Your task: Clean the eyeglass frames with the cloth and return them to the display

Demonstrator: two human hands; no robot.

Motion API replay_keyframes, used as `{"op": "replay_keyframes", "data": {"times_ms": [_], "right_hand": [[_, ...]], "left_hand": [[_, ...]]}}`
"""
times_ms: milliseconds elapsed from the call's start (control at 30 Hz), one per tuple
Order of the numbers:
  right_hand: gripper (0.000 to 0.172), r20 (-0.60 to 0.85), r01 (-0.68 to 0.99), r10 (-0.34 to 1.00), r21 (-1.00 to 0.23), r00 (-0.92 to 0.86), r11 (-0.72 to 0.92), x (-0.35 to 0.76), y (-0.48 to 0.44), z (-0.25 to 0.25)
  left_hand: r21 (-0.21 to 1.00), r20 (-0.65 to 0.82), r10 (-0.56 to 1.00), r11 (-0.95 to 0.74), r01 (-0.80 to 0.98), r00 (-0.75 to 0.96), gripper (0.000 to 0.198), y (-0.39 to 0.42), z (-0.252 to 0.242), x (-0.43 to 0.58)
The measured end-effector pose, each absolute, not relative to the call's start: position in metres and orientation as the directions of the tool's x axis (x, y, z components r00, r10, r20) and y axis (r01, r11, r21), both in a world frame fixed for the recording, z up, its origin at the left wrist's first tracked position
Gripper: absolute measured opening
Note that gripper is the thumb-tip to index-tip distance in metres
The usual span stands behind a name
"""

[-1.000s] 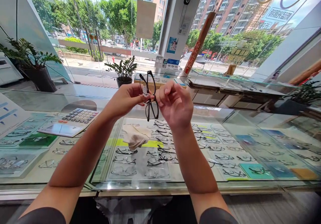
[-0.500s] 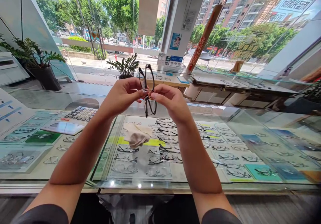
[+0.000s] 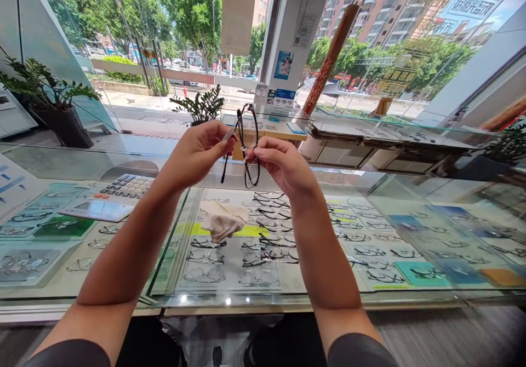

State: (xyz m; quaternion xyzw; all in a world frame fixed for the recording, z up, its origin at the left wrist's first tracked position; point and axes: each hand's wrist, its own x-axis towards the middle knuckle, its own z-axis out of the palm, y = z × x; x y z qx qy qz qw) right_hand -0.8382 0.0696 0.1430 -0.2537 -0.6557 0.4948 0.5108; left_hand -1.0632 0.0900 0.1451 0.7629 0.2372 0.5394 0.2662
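Note:
A pair of black-framed eyeglasses (image 3: 249,128) is held up above the glass counter, turned on end so one lens sits over the other. My left hand (image 3: 200,150) is closed, its thumb and fingers pinching one temple arm, whose dark tip hangs below the fingers. On the other side, my right hand (image 3: 287,165) pinches the frame near the bridge between thumb and forefinger. Below the hands, a crumpled beige cloth (image 3: 224,222) lies on the counter top. Rows of eyeglasses (image 3: 271,208) are laid out in the display beneath the glass.
A calculator (image 3: 127,186) rests on the counter at the left, beside a white sheet (image 3: 16,186). Potted plants (image 3: 61,109) stand beyond the counter at the left and middle. Farther back are a wooden display table (image 3: 349,142) and large street-facing windows.
The eyeglasses have turned and shifted slightly right. My left hand has moved a little away from the frame, and the temple arm it pinches now angles downward. My right hand stays on the frame.

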Motion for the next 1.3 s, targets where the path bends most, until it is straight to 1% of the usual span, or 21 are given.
{"op": "replay_keyframes", "data": {"times_ms": [67, 167, 233, 300, 400, 633, 767, 833, 900, 1000, 1033, 1067, 1100, 1133, 1200, 1233, 1300], "right_hand": [[0.020, 0.420, -0.152, 0.841, -0.908, -0.341, 0.391, -0.834, 0.070, 0.144], [0.021, 0.394, -0.109, 0.849, -0.918, -0.353, 0.381, -0.827, 0.068, 0.147], [0.021, 0.365, -0.079, 0.846, -0.928, -0.389, 0.364, -0.823, 0.067, 0.150], [0.022, 0.340, -0.049, 0.838, -0.934, -0.427, 0.354, -0.821, 0.066, 0.151], [0.022, 0.319, -0.036, 0.834, -0.940, -0.451, 0.340, -0.818, 0.066, 0.151], [0.029, 0.312, -0.133, 0.854, -0.950, -0.417, 0.282, -0.813, 0.068, 0.146], [0.030, 0.290, -0.154, 0.867, -0.956, -0.405, 0.248, -0.815, 0.067, 0.147], [0.029, 0.290, -0.161, 0.876, -0.956, -0.385, 0.246, -0.815, 0.067, 0.147], [0.029, 0.300, -0.175, 0.883, -0.952, -0.361, 0.252, -0.816, 0.067, 0.147], [0.032, 0.329, -0.210, 0.881, -0.940, -0.340, 0.270, -0.816, 0.065, 0.149], [0.033, 0.338, -0.223, 0.880, -0.935, -0.335, 0.275, -0.817, 0.064, 0.150], [0.033, 0.345, -0.235, 0.879, -0.931, -0.330, 0.278, -0.817, 0.063, 0.150], [0.034, 0.350, -0.247, 0.879, -0.928, -0.325, 0.279, -0.818, 0.063, 0.151], [0.035, 0.353, -0.259, 0.879, -0.925, -0.321, 0.277, -0.818, 0.062, 0.151], [0.036, 0.362, -0.280, 0.877, -0.919, -0.317, 0.278, -0.820, 0.062, 0.152], [0.036, 0.370, -0.291, 0.873, -0.914, -0.316, 0.282, -0.821, 0.062, 0.151], [0.036, 0.390, -0.313, 0.865, -0.904, -0.317, 0.293, -0.822, 0.062, 0.151]], "left_hand": [[0.600, 0.744, 0.637, -0.770, 0.216, 0.202, 0.026, 0.093, 0.144, -1.067], [0.475, 0.830, 0.554, -0.766, 0.433, 0.070, 0.014, 0.096, 0.144, -1.075], [0.398, 0.870, 0.491, -0.752, 0.525, 0.045, 0.008, 0.096, 0.145, -1.079], [0.345, 0.890, 0.453, -0.741, 0.576, 0.050, 0.004, 0.096, 0.146, -1.080], [0.334, 0.891, 0.450, -0.739, 0.586, 0.059, 0.004, 0.095, 0.145, -1.078], [0.405, 0.865, 0.498, -0.760, 0.509, 0.055, 0.018, 0.090, 0.145, -1.071], [0.413, 0.858, 0.510, -0.756, 0.509, 0.062, 0.021, 0.091, 0.144, -1.071], [0.396, 0.864, 0.499, -0.749, 0.531, 0.060, 0.019, 0.091, 0.144, -1.070], [0.353, 0.897, 0.442, -0.742, 0.570, 0.020, 0.016, 0.090, 0.143, -1.069], [0.268, 0.959, 0.262, -0.708, 0.653, -0.109, 0.026, 0.082, 0.143, -1.066], [0.235, 0.970, 0.208, -0.697, 0.677, -0.123, 0.025, 0.078, 0.143, -1.065], [0.197, 0.979, 0.178, -0.697, 0.690, -0.100, 0.019, 0.074, 0.144, -1.063], [0.153, 0.983, 0.179, -0.715, 0.682, -0.033, 0.013, 0.070, 0.144, -1.062], [0.101, 0.977, 0.199, -0.752, 0.651, 0.078, 0.009, 0.067, 0.144, -1.059], [0.005, 0.909, 0.230, -0.840, 0.542, 0.347, 0.008, 0.063, 0.143, -1.054], [-0.030, 0.863, 0.227, -0.869, 0.494, 0.452, 0.010, 0.063, 0.142, -1.051], [-0.093, 0.800, 0.208, -0.884, 0.459, 0.563, 0.013, 0.066, 0.140, -1.046]]}}
